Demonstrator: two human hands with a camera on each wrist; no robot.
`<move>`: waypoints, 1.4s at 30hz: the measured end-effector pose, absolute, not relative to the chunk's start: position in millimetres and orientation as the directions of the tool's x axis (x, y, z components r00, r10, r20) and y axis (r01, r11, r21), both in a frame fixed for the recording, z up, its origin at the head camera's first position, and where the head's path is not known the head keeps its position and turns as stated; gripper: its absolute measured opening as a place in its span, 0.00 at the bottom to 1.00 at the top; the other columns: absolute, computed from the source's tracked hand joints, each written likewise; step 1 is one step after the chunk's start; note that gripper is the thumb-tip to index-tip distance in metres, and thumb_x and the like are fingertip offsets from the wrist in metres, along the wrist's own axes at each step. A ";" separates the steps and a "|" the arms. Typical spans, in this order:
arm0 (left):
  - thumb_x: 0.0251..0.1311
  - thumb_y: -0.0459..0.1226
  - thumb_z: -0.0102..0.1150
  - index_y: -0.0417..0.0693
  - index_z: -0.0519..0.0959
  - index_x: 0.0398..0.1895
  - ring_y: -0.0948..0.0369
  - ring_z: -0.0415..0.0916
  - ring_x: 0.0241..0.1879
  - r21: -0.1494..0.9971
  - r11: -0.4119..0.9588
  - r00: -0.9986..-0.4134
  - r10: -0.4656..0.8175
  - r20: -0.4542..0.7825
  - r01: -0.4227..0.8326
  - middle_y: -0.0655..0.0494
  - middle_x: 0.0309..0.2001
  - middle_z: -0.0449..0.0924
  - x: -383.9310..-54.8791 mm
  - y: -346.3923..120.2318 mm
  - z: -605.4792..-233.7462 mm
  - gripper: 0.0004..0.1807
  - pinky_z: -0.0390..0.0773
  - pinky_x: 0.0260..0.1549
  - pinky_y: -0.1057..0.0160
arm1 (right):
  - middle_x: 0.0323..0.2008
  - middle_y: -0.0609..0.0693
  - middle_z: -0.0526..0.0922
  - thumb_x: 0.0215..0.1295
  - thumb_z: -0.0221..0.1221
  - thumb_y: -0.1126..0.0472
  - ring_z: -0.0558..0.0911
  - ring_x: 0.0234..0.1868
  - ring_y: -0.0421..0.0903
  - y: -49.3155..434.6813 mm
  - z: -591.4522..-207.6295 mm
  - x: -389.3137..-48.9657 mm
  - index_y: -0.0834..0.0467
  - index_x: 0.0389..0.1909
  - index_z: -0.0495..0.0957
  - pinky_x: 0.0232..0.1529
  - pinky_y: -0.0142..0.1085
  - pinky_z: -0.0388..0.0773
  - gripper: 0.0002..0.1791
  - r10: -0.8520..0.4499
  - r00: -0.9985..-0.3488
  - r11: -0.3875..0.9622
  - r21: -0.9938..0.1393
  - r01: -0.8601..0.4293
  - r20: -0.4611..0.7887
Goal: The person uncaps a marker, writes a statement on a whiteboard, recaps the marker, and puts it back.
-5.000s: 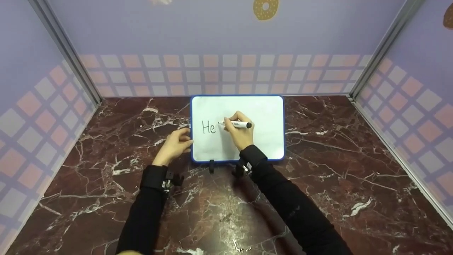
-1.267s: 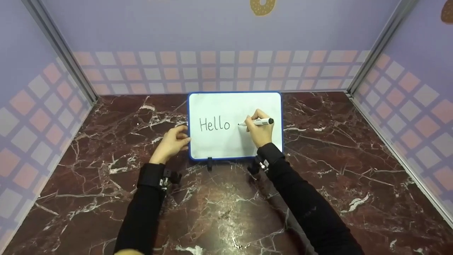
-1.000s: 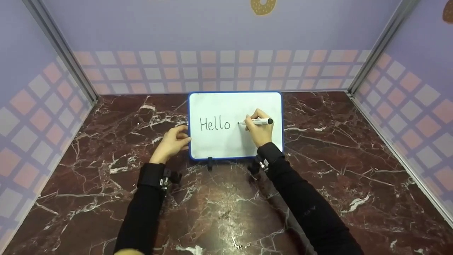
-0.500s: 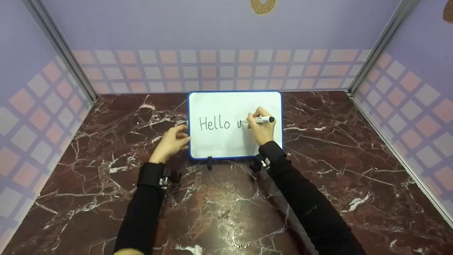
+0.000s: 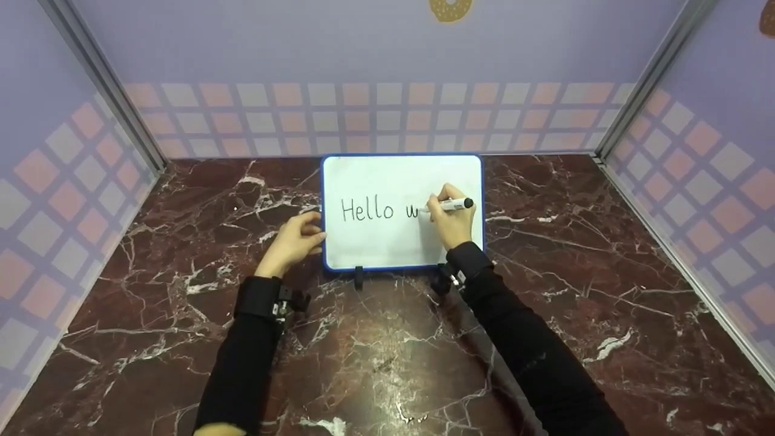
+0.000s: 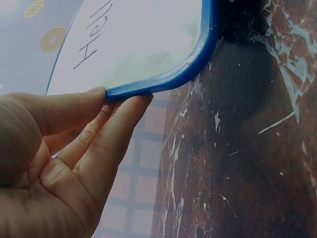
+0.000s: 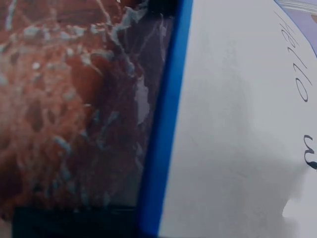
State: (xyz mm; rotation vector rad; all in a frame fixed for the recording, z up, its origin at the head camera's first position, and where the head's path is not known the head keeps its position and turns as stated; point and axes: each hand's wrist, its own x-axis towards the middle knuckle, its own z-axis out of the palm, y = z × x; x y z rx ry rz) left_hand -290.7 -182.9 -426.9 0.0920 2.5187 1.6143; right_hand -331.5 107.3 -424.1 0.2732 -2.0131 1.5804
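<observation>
A whiteboard [image 5: 375, 248] with a blue frame stands propped on the table, with "Hello w" in black handwriting [image 5: 367, 210] across its middle. My left hand [image 5: 295, 242] pinches the board's left edge; in the left wrist view the thumb [image 6: 74, 109] lies on the front and the fingers [image 6: 106, 153] behind the blue rim. My right hand [image 5: 452, 221] holds a white marker [image 5: 451, 205] with a black end, its tip at the "w". In the right wrist view the letter "w" [image 7: 309, 148] shows at the right edge, while the hand itself is out of sight.
Black stand feet [image 5: 359, 278] jut out under the board's lower edge. The table [image 5: 375, 357] is dark red marble. Behind it rises a lilac wall [image 5: 254, 115] with pink and white squares, and side panels close in left and right.
Over five seconds the writing has grown from "He" to "Hello w". My right hand has shifted right across the board with the marker. The left hand keeps its hold on the edge.
</observation>
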 end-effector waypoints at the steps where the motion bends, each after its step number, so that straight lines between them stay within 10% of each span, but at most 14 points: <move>1: 0.71 0.27 0.49 0.32 0.59 0.72 0.39 0.74 0.60 0.908 0.419 -0.987 0.134 -0.092 -0.027 0.27 0.61 0.71 -290.7 -183.0 -427.3 0.28 0.83 0.56 0.51 | 0.14 0.59 0.77 0.60 0.56 0.74 0.74 0.13 0.40 107.4 -423.8 -332.0 0.53 0.14 0.61 0.15 0.25 0.62 0.22 0.180 -0.825 0.271 -0.833 -0.482 0.535; 18: 0.70 0.27 0.50 0.31 0.61 0.71 0.39 0.75 0.58 0.911 0.412 -0.987 0.134 -0.084 -0.022 0.26 0.59 0.72 -292.0 -181.4 -429.5 0.27 0.83 0.55 0.51 | 0.12 0.66 0.74 0.58 0.54 0.78 0.74 0.13 0.47 111.6 -405.6 -314.0 0.62 0.13 0.63 0.14 0.23 0.60 0.18 0.223 -0.816 0.173 -0.846 -0.505 0.533; 28: 0.70 0.26 0.50 0.31 0.61 0.71 0.39 0.76 0.57 0.913 0.407 -0.988 0.136 -0.072 -0.010 0.26 0.59 0.73 -292.1 -182.9 -428.7 0.27 0.83 0.54 0.51 | 0.08 0.42 0.68 0.54 0.52 0.79 0.66 0.10 0.31 110.7 -405.5 -311.9 0.64 0.12 0.58 0.13 0.20 0.55 0.18 0.246 -0.800 0.278 -0.831 -0.482 0.547; 42: 0.70 0.27 0.50 0.32 0.63 0.70 0.40 0.77 0.56 0.905 0.425 -0.988 0.137 -0.073 -0.008 0.27 0.57 0.74 -292.3 -183.4 -426.9 0.26 0.85 0.53 0.53 | 0.08 0.64 0.73 0.58 0.53 0.78 0.72 0.09 0.42 113.3 -398.5 -314.0 0.57 0.11 0.61 0.12 0.22 0.58 0.21 0.299 -0.789 0.202 -0.844 -0.497 0.536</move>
